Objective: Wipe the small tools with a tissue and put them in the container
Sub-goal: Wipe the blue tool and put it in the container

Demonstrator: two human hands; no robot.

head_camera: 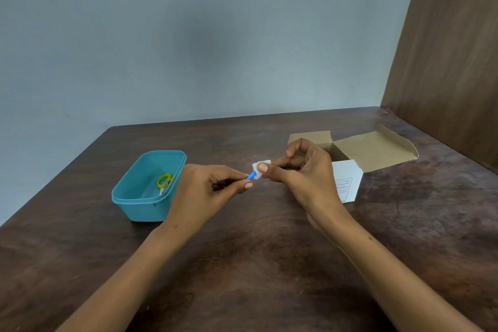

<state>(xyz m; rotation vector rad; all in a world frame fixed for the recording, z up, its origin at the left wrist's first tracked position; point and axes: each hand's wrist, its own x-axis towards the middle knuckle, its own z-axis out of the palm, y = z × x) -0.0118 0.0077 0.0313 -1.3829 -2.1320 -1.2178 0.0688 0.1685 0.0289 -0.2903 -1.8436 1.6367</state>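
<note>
My left hand (208,186) pinches a small blue tool (251,176) by one end, most of the tool hidden in the fingers. My right hand (301,170) presses a folded white tissue (258,167) around the tool's other end between thumb and forefinger. Both hands hover above the dark wooden table (256,264), near its middle. To the left stands a teal plastic container (129,198), open, with small yellow-handled scissors (165,182) lying inside it.
An open cardboard box (377,149) with its flaps spread lies behind my right hand, a white printed panel (347,183) at its front. A grey wall runs along the table's far edge and a brown wooden panel (452,62) rises on the right.
</note>
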